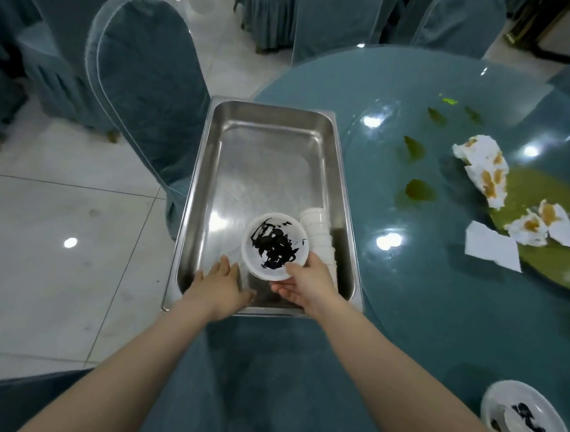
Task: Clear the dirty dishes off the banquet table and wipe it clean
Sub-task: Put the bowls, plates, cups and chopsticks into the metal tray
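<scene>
While pale floor tiles and teal-covered chairs ring the glass-topped round table, a steel tray sits beside its edge.
Nearest, the left hand rests flat, fingers relaxed, on the tray's near end; the right hand grips a black-smeared white bowl inside the tray, thumb on its rim, just beside stacked white cups. Farther right lie stained napkins.

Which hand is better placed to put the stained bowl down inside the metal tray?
The right hand. It already holds the stained bowl by its near rim, over the metal tray beside the stacked white cups. The left hand rests open at the tray's near edge and holds nothing.
</scene>
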The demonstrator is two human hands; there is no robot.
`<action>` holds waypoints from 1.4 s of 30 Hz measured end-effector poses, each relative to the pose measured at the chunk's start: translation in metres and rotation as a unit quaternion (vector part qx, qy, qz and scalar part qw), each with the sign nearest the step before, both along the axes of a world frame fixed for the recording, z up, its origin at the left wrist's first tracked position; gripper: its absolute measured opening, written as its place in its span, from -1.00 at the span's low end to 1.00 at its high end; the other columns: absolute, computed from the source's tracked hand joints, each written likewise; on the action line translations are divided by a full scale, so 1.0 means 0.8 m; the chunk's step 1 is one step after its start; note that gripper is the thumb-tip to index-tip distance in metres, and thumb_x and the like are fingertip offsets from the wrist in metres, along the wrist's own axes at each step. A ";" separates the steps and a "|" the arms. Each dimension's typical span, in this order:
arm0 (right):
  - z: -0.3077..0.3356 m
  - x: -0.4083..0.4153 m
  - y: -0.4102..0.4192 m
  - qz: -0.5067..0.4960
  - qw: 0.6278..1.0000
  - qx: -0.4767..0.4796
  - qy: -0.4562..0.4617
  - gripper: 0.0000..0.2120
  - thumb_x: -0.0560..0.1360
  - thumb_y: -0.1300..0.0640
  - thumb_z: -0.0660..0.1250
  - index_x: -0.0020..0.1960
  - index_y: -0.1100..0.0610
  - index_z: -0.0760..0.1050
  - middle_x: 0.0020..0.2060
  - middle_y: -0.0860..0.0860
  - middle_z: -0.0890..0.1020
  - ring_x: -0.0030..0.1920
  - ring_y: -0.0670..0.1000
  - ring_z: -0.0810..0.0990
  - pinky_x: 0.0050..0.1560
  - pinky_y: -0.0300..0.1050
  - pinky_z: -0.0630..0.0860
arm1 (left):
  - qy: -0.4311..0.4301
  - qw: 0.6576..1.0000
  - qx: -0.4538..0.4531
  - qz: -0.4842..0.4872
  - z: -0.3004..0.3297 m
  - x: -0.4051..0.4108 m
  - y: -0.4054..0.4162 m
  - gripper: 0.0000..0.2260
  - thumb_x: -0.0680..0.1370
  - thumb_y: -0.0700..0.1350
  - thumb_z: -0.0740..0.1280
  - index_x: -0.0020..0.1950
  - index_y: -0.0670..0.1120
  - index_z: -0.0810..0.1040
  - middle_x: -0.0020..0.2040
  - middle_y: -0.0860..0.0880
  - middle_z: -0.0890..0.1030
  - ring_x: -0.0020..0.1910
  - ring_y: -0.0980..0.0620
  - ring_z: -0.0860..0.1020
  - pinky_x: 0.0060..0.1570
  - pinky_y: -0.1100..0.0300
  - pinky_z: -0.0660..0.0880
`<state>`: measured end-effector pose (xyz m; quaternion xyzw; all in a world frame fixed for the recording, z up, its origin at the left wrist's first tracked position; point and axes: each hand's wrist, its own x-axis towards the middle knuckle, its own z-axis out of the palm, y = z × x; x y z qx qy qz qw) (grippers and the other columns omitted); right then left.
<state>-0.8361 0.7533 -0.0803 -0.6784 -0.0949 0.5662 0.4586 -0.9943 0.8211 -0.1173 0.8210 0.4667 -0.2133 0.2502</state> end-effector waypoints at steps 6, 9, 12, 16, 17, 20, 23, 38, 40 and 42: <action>-0.005 -0.006 0.003 -0.057 0.997 0.044 0.008 -0.70 0.56 0.27 0.24 0.26 0.06 0.41 0.05 0.19 0.63 -0.22 0.09 0.69 -0.33 -0.16 0.60 | 0.001 1.000 -0.018 -0.002 0.006 -0.001 -0.002 -0.31 0.57 0.21 0.08 0.55 -0.15 -0.01 0.57 -0.19 -0.11 0.54 -0.15 0.02 0.46 -0.07 0.04; 0.002 -0.007 -0.006 -0.068 0.996 0.057 -0.021 -0.65 0.54 0.30 0.25 0.30 0.09 0.41 0.02 0.13 0.62 -0.17 0.05 0.68 -0.26 -0.16 0.62 | -0.014 1.000 -0.026 0.010 0.018 -0.001 -0.003 -0.43 0.57 0.17 0.13 0.43 -0.19 0.26 0.53 -0.20 0.12 0.46 -0.15 0.23 0.44 -0.05 0.09; 0.010 -0.003 -0.020 -0.079 0.993 0.052 -0.066 -0.58 0.50 0.30 0.31 0.33 0.10 0.37 0.04 0.10 0.60 -0.14 0.04 0.67 -0.19 -0.16 0.63 | -0.069 0.997 -0.024 0.023 0.032 -0.003 -0.010 -0.67 0.58 0.09 0.16 0.12 -0.15 0.45 0.19 -0.11 0.43 0.22 -0.17 0.45 0.29 -0.02 0.27; 0.023 0.005 -0.051 -0.106 0.991 0.001 -0.086 -0.56 0.47 0.30 0.34 0.33 0.20 0.36 -0.01 0.19 0.60 -0.25 0.06 0.65 -0.06 -0.10 0.63 | -0.138 0.988 -0.018 0.059 0.055 -0.006 -0.034 -0.63 0.57 0.05 0.18 0.26 -0.16 0.42 0.28 -0.12 0.43 0.29 -0.19 0.42 0.25 -0.01 0.38; 0.026 0.007 -0.060 -0.109 0.990 -0.002 -0.086 -0.61 0.47 0.32 0.32 0.29 0.24 0.40 -0.08 0.19 0.60 -0.25 0.08 0.63 -0.07 -0.11 0.61 | -0.149 0.987 -0.005 0.059 0.062 -0.005 -0.041 -0.60 0.57 0.04 0.18 0.34 -0.14 0.39 0.37 -0.11 0.40 0.33 -0.17 0.38 0.28 0.00 0.34; 0.037 0.011 -0.090 -0.131 0.988 0.017 -0.078 -0.73 0.49 0.36 0.29 0.18 0.30 0.47 -0.17 0.18 0.61 -0.23 0.08 0.61 -0.15 -0.18 0.60 | -0.200 0.979 0.033 0.032 0.089 0.004 -0.068 -0.60 0.56 0.01 0.20 0.38 -0.08 0.36 0.33 -0.09 0.44 0.27 -0.15 0.42 0.20 0.06 0.35; 0.046 0.016 -0.120 -0.154 0.984 0.034 -0.084 -0.83 0.50 0.32 0.28 0.08 0.22 0.51 -0.19 0.14 0.65 -0.30 0.00 0.63 -0.25 -0.24 0.57 | -0.252 0.967 0.043 0.007 0.108 0.017 -0.097 -0.63 0.55 -0.01 0.23 0.35 -0.01 0.39 0.26 -0.05 0.51 0.13 -0.11 0.48 0.05 0.11 0.40; -0.008 0.102 -0.406 -0.372 0.912 -0.047 -0.166 -0.88 0.50 0.24 0.33 -0.01 0.28 0.52 -0.29 0.14 0.65 -0.34 0.04 0.59 -0.30 -0.13 0.52 | -0.290 0.955 0.006 -0.058 0.106 0.087 -0.219 -0.56 0.57 -0.05 0.25 0.46 0.05 0.32 0.41 0.01 0.43 0.38 -0.04 0.38 0.33 0.13 0.30; -0.019 0.112 -0.438 -0.397 0.894 -0.084 -0.188 -0.77 0.50 0.18 0.34 0.07 0.32 0.47 -0.29 0.18 0.64 -0.37 0.06 0.57 -0.36 -0.13 0.49 | -0.279 0.959 0.000 -0.050 0.100 0.094 -0.228 -0.56 0.58 -0.03 0.24 0.47 0.07 0.31 0.42 -0.02 0.41 0.40 -0.07 0.36 0.35 0.12 0.28; -0.027 0.123 -0.461 -0.418 0.884 -0.107 -0.181 -0.65 0.51 0.10 0.35 0.15 0.33 0.40 -0.24 0.22 0.65 -0.38 0.09 0.57 -0.40 -0.12 0.48 | -0.271 0.962 0.000 -0.043 0.096 0.099 -0.236 -0.56 0.58 -0.03 0.25 0.46 0.07 0.31 0.43 -0.03 0.41 0.43 -0.09 0.32 0.38 0.09 0.27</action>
